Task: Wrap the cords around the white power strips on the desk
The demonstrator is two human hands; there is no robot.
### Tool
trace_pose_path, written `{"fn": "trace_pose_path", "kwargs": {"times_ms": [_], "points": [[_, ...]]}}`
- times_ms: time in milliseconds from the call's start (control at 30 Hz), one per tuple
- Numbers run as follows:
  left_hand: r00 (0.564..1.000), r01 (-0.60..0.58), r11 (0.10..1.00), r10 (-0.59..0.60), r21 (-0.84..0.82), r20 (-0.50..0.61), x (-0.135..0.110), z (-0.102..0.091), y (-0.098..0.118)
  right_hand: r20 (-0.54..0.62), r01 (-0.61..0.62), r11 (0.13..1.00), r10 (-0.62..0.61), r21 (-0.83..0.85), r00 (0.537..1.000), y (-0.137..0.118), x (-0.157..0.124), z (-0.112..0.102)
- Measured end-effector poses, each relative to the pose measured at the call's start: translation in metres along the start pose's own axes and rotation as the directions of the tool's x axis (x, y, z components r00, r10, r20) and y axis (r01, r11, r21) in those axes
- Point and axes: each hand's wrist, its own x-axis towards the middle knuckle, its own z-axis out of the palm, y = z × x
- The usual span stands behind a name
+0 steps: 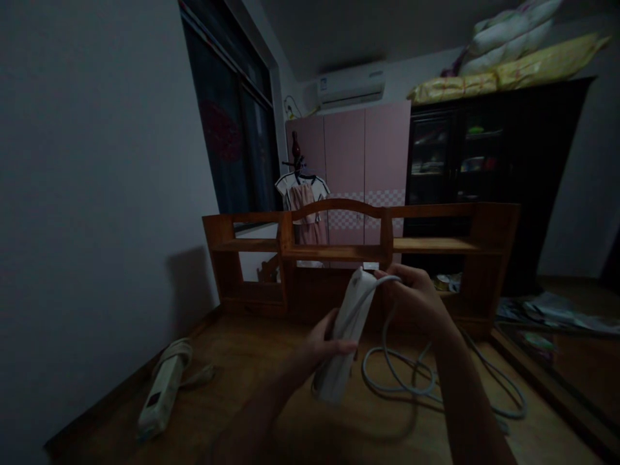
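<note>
A white power strip (346,332) is held tilted above the wooden surface, its upper end leaning away to the right. My left hand (327,342) is closed around its middle, thumb across the near face. At the strip's upper end, my right hand (411,294) pinches the grey-white power cord (387,279), which bends over from the strip. From there the cord hangs down and lies in loose loops (400,387) on the surface, partly behind my right forearm. Which side of the strip carries the sockets is not clear in the dim light.
A second power strip (162,394), its cord wound round one end, lies at the left by the wall. Behind my hands stands a wooden shelf unit (334,252). Papers (552,310) lie at the right, beyond the surface's raised edge.
</note>
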Motion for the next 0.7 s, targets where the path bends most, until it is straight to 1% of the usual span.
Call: {"fn": "trace_pose_path", "kwargs": {"times_ms": [67, 100, 167, 200, 267, 333, 433, 500, 533, 600, 700], "points": [[0.998, -0.027, 0.998, 0.023, 0.062, 0.064, 0.018, 0.008, 0.018, -0.094, -0.03, 0.998, 0.035, 0.046, 0.995, 0.001, 0.0, -0.008], [0.996, -0.008, 0.997, 0.001, 0.082, 0.094, 0.027, 0.012, 0.025, -0.141, -0.041, 0.997, 0.051, 0.071, 0.989, 0.002, 0.001, -0.012], [0.989, 0.002, 0.993, -0.019, 0.116, 0.143, 0.042, 0.02, 0.032, -0.211, -0.054, 0.992, 0.077, 0.113, 0.975, 0.004, 0.0, -0.022], [0.988, -0.006, 0.992, -0.014, 0.128, 0.156, 0.048, 0.023, 0.033, -0.225, -0.061, 0.991, 0.087, 0.123, 0.971, 0.006, 0.0, -0.026], [0.989, -0.045, 0.986, 0.02, 0.162, 0.149, 0.058, 0.027, 0.032, -0.215, -0.077, 0.989, 0.102, 0.123, 0.971, 0.009, -0.001, -0.034], [0.991, -0.078, 0.972, 0.052, 0.22, 0.12, 0.065, 0.029, 0.028, -0.186, -0.089, 0.991, 0.106, 0.099, 0.977, 0.011, -0.001, -0.038], [0.995, -0.074, 0.954, 0.051, 0.292, 0.083, 0.071, 0.025, 0.026, -0.153, -0.098, 0.993, 0.107, 0.066, 0.982, 0.014, 0.0, -0.038], [0.994, -0.08, 0.946, 0.051, 0.315, 0.097, 0.072, 0.019, 0.026, -0.121, -0.107, 0.993, 0.112, 0.048, 0.986, 0.016, 0.003, -0.034], [0.99, -0.094, 0.941, 0.055, 0.326, 0.127, 0.073, 0.015, 0.027, -0.106, -0.115, 0.993, 0.119, 0.037, 0.987, 0.018, 0.004, -0.032], [0.972, -0.142, 0.926, 0.064, 0.351, 0.225, 0.072, 0.007, 0.029, -0.075, -0.138, 0.99, 0.138, 0.0, 0.988, 0.02, 0.006, -0.027], [0.925, -0.183, 0.898, 0.019, 0.4, 0.379, 0.069, -0.003, 0.03, -0.03, -0.174, 0.983, 0.173, -0.05, 0.984, 0.022, 0.006, -0.021]]}}
